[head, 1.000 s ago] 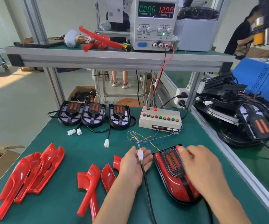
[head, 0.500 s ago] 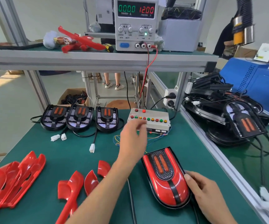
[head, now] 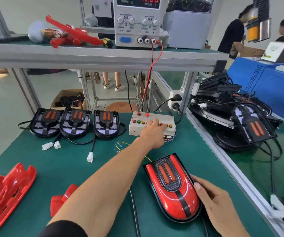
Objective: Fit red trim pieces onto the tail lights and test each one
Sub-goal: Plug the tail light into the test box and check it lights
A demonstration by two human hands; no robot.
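Reaching across the green tabletop, the left hand rests on the row of coloured buttons of the beige test control box — its fingers lie over the buttons; whether they are straight or curled cannot be told. The right hand holds the near right edge of the red-trimmed black tail light, fingers curled around its rim. Three untrimmed black tail lights stand left of the box — loose red plastic trim pieces lie at the near left.
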